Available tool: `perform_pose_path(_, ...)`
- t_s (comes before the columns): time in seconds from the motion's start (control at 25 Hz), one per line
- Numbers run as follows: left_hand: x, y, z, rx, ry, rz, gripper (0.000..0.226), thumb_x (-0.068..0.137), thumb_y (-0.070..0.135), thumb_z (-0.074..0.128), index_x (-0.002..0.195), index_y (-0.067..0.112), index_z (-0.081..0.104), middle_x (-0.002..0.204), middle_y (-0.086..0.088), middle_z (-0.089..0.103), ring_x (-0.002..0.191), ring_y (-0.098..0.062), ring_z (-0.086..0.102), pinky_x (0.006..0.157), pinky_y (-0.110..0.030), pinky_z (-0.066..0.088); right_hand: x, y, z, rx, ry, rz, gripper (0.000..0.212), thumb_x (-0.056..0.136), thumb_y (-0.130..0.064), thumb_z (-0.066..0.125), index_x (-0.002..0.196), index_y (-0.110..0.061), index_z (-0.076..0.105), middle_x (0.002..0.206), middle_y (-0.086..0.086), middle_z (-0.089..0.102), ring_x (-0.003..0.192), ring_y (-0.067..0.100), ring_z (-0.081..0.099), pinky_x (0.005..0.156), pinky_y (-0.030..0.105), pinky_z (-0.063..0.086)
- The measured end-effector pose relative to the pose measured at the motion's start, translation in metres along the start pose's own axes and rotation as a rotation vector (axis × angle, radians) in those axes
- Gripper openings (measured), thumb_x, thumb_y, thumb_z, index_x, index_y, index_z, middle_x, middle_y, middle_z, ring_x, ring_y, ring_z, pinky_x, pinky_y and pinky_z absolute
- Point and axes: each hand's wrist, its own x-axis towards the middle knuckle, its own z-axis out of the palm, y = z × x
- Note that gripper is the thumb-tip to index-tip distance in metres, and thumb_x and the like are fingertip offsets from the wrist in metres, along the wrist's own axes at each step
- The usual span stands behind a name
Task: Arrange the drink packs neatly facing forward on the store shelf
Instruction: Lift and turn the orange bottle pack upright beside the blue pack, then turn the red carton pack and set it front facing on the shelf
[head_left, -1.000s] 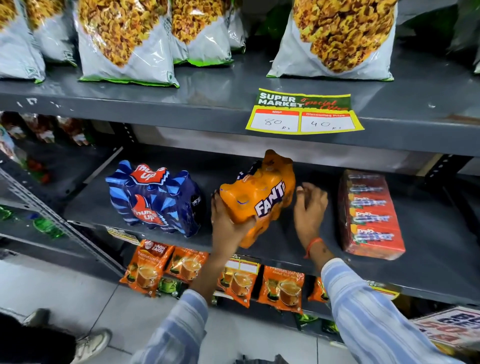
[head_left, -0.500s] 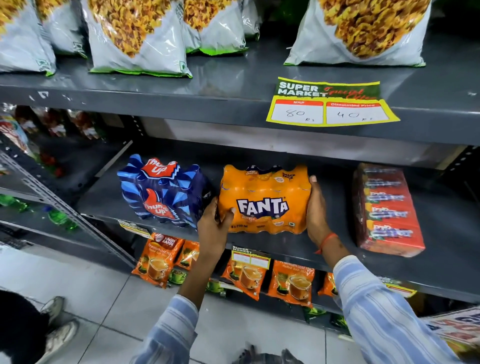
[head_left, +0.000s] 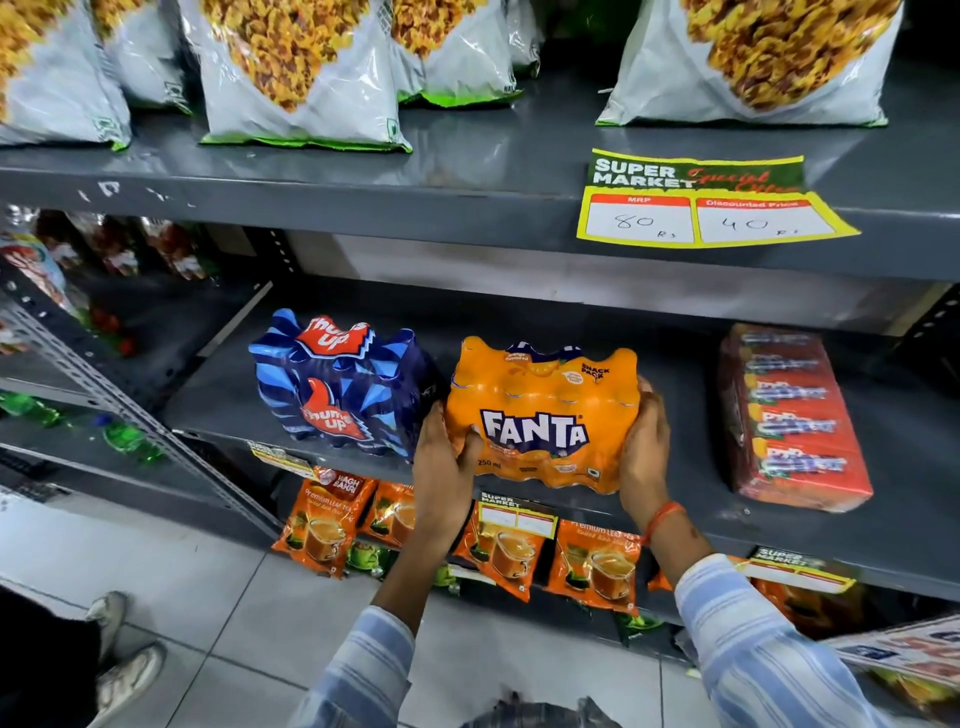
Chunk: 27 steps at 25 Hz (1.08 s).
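Observation:
An orange Fanta pack (head_left: 540, 410) stands upright on the grey middle shelf (head_left: 883, 545), its label facing me. My left hand (head_left: 444, 462) grips its lower left corner, and my right hand (head_left: 644, 447) holds its right side. Close to its left stands a blue Thums Up pack (head_left: 337, 384), turned slightly to the left. A red drink pack (head_left: 789, 415) lies further right on the same shelf, its long side running back into the shelf.
Snack bags (head_left: 296, 73) fill the shelf above, whose edge carries a yellow price tag (head_left: 706, 202). Orange tea sachets (head_left: 498, 551) hang under the middle shelf. A slanted metal upright (head_left: 119, 405) stands at left. Someone's shoes (head_left: 124, 670) are on the tiled floor at lower left.
The Fanta pack went from tilted with its end toward me to upright with its label forward. Both hands now hold its sides, and the view has moved closer.

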Motion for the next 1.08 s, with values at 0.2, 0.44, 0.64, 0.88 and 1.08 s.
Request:
perform_pose_path(0.2, 0.001, 0.0, -0.003, 0.019, -0.026, -0.005, 0.05, 0.094, 0.022, 0.051, 0.138, 0.006, 0.035, 0.13, -0.016, 0.055, 0.12, -0.028, 0.054, 0.099, -0.051, 0.048, 0.0, -0.001, 0.003, 0.043, 0.014, 0.036, 0.036, 0.093, -0.053, 0.033, 0.114, -0.035, 0.055, 0.12, 0.009, 0.063, 0.101, 0.029, 0.065, 0.088, 0.049, 0.054)
perform_pose_path(0.44, 0.004, -0.005, -0.005, 0.086, -0.012, 0.018, 0.052, 0.093, 0.021, 0.052, 0.14, 0.005, 0.034, 0.132, -0.018, 0.053, 0.122, -0.03, 0.053, 0.101, -0.047, 0.047, -0.003, -0.001, 0.006, 0.05, 0.028, 0.031, 0.032, 0.093, -0.053, 0.033, 0.109, -0.037, 0.055, 0.116, 0.007, 0.065, 0.096, 0.024, 0.067, 0.076, 0.04, 0.057)
perform_pose_path(0.64, -0.007, 0.004, 0.003, 0.153, -0.005, 0.08, 0.076, 0.092, 0.042, 0.046, 0.149, 0.01, 0.008, 0.158, -0.016, 0.02, 0.146, -0.03, 0.019, 0.117, -0.042, 0.025, -0.005, -0.003, 0.003, 0.017, 0.015, 0.029, 0.045, 0.092, -0.057, 0.032, 0.121, -0.031, 0.054, 0.112, 0.002, 0.065, 0.095, 0.019, 0.066, 0.07, 0.032, 0.055)
perform_pose_path(0.88, -0.018, 0.051, 0.037, 0.319, 0.131, 0.374, 0.085, 0.086, 0.065, 0.025, 0.145, 0.015, -0.01, 0.157, -0.006, -0.012, 0.147, -0.019, -0.008, 0.12, -0.031, -0.006, -0.014, -0.014, -0.013, -0.068, 0.114, -0.254, 0.035, 0.098, -0.042, 0.033, 0.123, -0.027, 0.051, 0.121, -0.011, 0.052, 0.111, 0.005, 0.048, 0.08, 0.007, 0.036)
perform_pose_path(1.08, -0.044, 0.095, 0.09, 0.393, 0.111, 0.548, 0.082, 0.092, 0.054, 0.037, 0.148, 0.004, 0.004, 0.159, -0.017, 0.005, 0.149, -0.025, 0.005, 0.121, -0.034, 0.009, 0.011, -0.045, -0.08, -0.492, 0.136, -0.582, 0.035, 0.094, -0.024, 0.048, 0.125, -0.007, 0.049, 0.129, 0.013, 0.053, 0.12, 0.025, 0.048, 0.101, 0.029, 0.037)
